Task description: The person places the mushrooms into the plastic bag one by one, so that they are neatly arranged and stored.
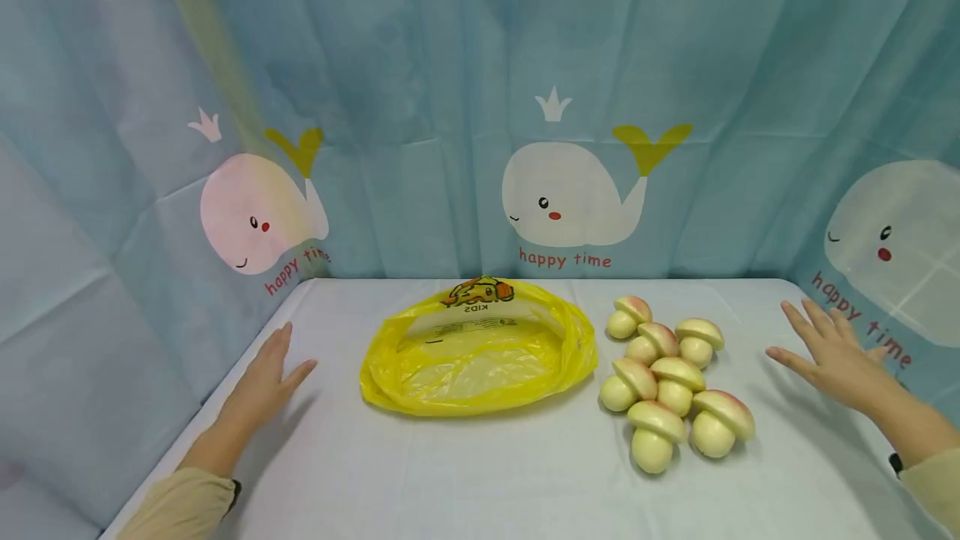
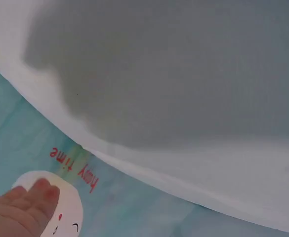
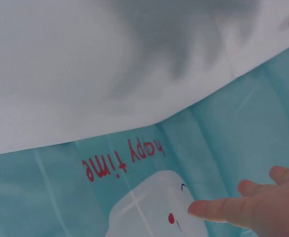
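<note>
A yellow plastic bag [image 1: 480, 402] lies on the table with its mouth spread wide, a cartoon print and the word KIDS on its far inner side. To its right sits a loose cluster of several toy mushrooms [image 1: 677, 384], pale yellow with pinkish cap edges. My left hand [image 1: 262, 377] hovers over the table left of the bag, fingers straight, holding nothing. On the far right my right hand [image 1: 840, 357] is held above the table beside the mushrooms, fingers spread and touching nothing. The left wrist view shows fingers of the left hand [image 2: 25, 210]; the right wrist view shows the right hand [image 3: 263, 207].
The white table [image 1: 480, 482] ends at a back edge against a blue curtain [image 1: 420, 107] printed with whales and "happy time". The curtain also runs along the left and right sides, close to both hands. Hand shadows fall on the tabletop.
</note>
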A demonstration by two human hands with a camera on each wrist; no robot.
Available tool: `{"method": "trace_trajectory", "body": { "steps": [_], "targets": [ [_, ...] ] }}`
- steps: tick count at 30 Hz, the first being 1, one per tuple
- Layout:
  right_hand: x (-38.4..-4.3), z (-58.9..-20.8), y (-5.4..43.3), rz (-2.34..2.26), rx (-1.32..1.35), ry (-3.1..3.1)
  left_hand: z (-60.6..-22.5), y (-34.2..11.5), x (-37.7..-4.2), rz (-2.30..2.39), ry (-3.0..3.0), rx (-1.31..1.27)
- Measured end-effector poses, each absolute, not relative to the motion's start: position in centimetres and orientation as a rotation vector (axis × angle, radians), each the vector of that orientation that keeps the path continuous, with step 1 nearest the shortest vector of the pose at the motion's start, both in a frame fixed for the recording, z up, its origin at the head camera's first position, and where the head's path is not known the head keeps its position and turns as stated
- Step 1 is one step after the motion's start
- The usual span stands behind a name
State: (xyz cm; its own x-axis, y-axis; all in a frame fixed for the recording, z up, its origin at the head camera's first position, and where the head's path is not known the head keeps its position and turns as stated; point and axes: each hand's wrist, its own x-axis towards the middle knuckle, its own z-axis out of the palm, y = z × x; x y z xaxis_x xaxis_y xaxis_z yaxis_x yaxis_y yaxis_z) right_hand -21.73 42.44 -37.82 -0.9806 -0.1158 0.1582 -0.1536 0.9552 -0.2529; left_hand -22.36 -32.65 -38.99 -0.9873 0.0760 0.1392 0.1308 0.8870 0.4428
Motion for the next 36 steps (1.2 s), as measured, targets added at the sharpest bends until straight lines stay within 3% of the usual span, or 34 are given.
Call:
{"method": "trace_trajectory", "body": {
  "steps": [13,26,36],
  "targets": [
    [-20.7,-38.4,40.4,0.713,0.370,-2.827,-38.4,-28.7,-22.1,-1.090,-2.878,-0.185],
    [-19.6,-38.1,37.9,1.183,0.607,-3.044,-37.9,-23.6,-23.4,-1.673,-2.730,0.192],
    [-18.9,-38.8,37.5,1.370,0.751,-3.173,-39.3,-23.7,-25.1,-2.008,-2.565,0.352]
  ]
}}
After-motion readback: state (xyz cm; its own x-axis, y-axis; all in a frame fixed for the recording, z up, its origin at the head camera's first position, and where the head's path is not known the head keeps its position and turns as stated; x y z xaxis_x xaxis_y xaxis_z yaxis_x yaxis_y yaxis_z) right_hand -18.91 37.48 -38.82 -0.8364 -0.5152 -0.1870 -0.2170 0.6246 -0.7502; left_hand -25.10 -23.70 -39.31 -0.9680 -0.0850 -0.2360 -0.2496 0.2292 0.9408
